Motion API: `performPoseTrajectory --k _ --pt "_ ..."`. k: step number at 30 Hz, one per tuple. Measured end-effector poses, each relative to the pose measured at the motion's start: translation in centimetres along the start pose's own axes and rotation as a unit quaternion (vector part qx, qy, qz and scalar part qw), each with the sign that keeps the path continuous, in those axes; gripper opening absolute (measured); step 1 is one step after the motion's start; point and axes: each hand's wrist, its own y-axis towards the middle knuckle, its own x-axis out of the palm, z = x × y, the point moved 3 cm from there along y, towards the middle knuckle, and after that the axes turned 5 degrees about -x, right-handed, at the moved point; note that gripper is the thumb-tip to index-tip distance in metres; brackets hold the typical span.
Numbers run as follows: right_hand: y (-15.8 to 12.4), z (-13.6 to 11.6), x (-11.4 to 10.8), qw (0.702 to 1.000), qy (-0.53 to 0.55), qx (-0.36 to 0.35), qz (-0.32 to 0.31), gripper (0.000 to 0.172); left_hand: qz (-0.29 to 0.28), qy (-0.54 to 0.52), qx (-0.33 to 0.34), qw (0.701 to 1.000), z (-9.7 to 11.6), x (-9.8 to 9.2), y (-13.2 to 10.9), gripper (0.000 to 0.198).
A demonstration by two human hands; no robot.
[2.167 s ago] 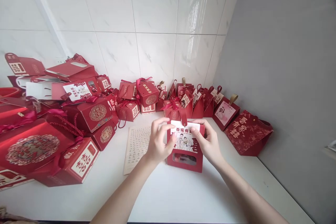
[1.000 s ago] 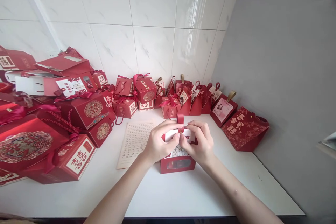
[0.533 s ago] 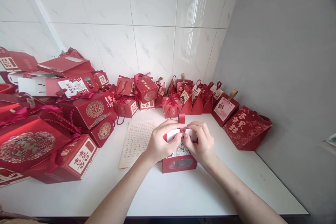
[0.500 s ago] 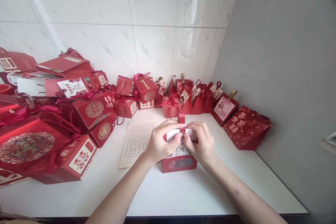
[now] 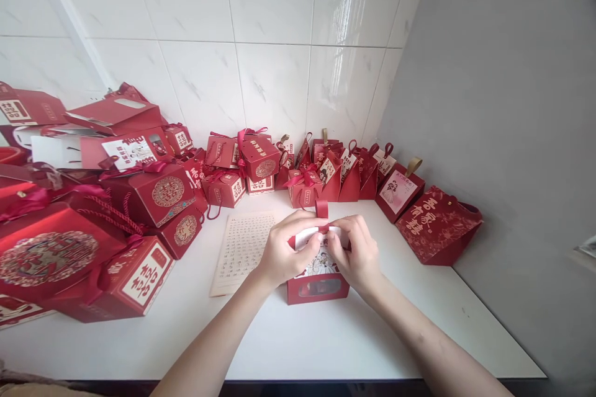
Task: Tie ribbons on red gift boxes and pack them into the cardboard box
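My left hand (image 5: 291, 247) and right hand (image 5: 357, 249) pinch top of red box (image 5: 319, 268) on desk (image 5: 419, 341), right of paper (image 5: 242, 249). Likely light, stiff card, easily dented; best held by top edges.

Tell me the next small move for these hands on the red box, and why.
I would probably squeeze the thumbs against the fingers below the strap: the left hand and the right hand grip the top of the red box there, covering the join, so whether it is fastened cannot be seen.
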Motion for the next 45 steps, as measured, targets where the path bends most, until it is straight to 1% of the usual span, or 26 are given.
performPoseTrajectory --k 6,12,17,25,31,36,40,45 --pt "0.08 0.20 0.01 1.000 0.024 0.000 0.005 0.005 -0.002 -0.010 -0.017 1.000 -0.17 0.02 -0.12 0.018" --pt "0.59 0.07 -0.28 0.996 0.086 0.007 -0.006 0.008 -0.004 -0.018 -0.033 0.999 -0.39 -0.04 -0.19 0.017" --pt "0.77 -0.06 -0.42 0.994 0.108 0.010 -0.013 0.009 -0.004 -0.021 -0.032 0.999 -0.42 -0.04 -0.09 0.015" --pt "0.79 -0.02 -0.49 0.994 0.107 0.018 -0.010 0.009 -0.002 -0.027 -0.046 0.999 -0.36 0.04 -0.11 0.016" --pt "0.60 0.14 -0.28 0.994 0.105 0.005 -0.015 0.009 0.019 -0.009 -0.042 0.999 -0.42 0.03 -0.27 0.020" --pt "0.53 0.26 -0.24 0.995 0.100 -0.001 -0.011 0.010 0.009 -0.013 -0.027 0.999 -0.43 0.04 -0.31 0.022" --pt "0.62 0.18 -0.29 0.994 0.106 0.000 -0.016 0.010 0.012 -0.011 -0.028 0.999 -0.50 0.03 -0.34 0.023" --pt "0.67 0.09 -0.39 0.995 0.102 -0.003 -0.007 0.011 0.013 -0.011 -0.031 0.999 -0.36 0.11 -0.35 0.025"
